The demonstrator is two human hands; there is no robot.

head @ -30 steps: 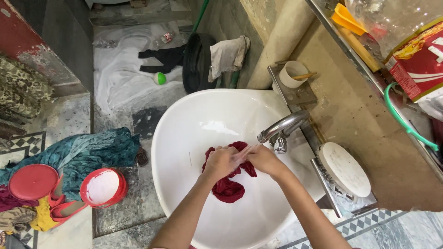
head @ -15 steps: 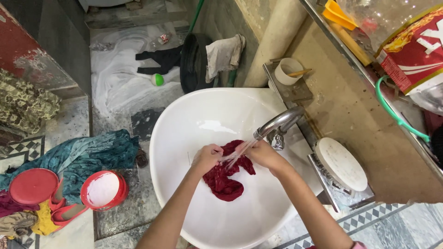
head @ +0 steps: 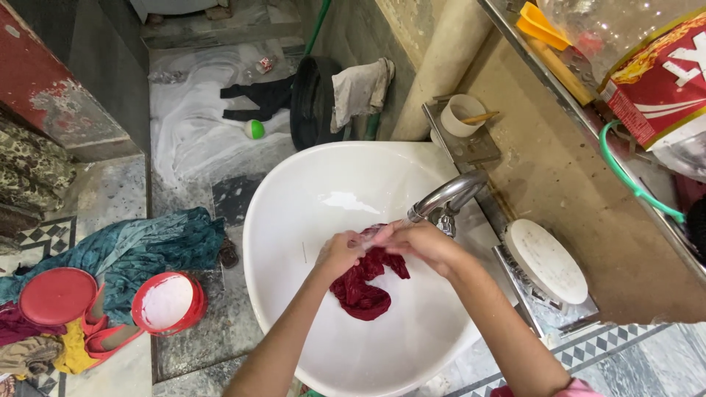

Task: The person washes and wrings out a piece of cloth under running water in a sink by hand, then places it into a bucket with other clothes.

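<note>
- Left hand [head: 337, 254] and right hand [head: 415, 241] meet over the white basin [head: 294, 191], fingers of both curled shut on the dark red cloth [head: 362, 283].
- Cloth lies in the basin bowl; its upper end is bunched between the hands, under the steel tap [head: 450, 195] spout.
- Remaining cloth trails below the hands toward the person, long axis running roughly near-to-far.
- Neither hand is nearer; both grip it.

Dark red wet cloth [head: 364, 283] in glossy white ceramic basin [head: 294, 220]; teal crumpled fabric [head: 140, 246] beside red round plastic tub [head: 168, 301] on black-and-white chequered floor tiles [head: 44, 234].
</note>
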